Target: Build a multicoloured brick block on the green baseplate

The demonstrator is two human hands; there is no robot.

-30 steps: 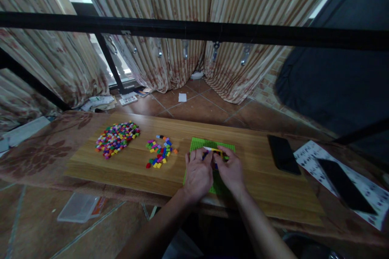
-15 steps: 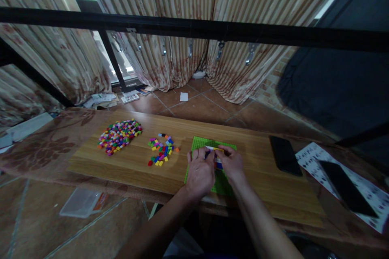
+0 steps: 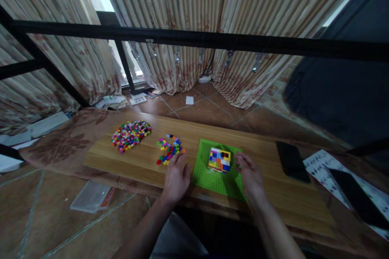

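Observation:
A multicoloured block of small bricks [image 3: 219, 160] stands on a green studded baseplate [image 3: 203, 174]. My left hand [image 3: 176, 178] is to the left of the baseplate, its fingertips at the near edge of a small loose group of bricks [image 3: 165, 145]; the fingers are apart and I see nothing held. At the baseplate's right edge is my right hand [image 3: 249, 172], fingers bent beside the block and not touching it. Something small and greenish shows at its fingertips, too small to make out. Further left lies a larger pile of mixed bricks [image 3: 130, 134].
The wooden board [image 3: 273, 198] carries a black phone-like slab [image 3: 292, 161] at the right. Beyond it, a second dark device [image 3: 358, 198] lies on a printed sheet [image 3: 317, 162]. A clear plastic lid [image 3: 90, 197] is on the floor. A black rail [image 3: 182, 35] crosses above.
Both hands have come away from the block, which is now uncovered. My left hand moved left towards the loose bricks; my right hand moved right. The camera view has shifted slightly.

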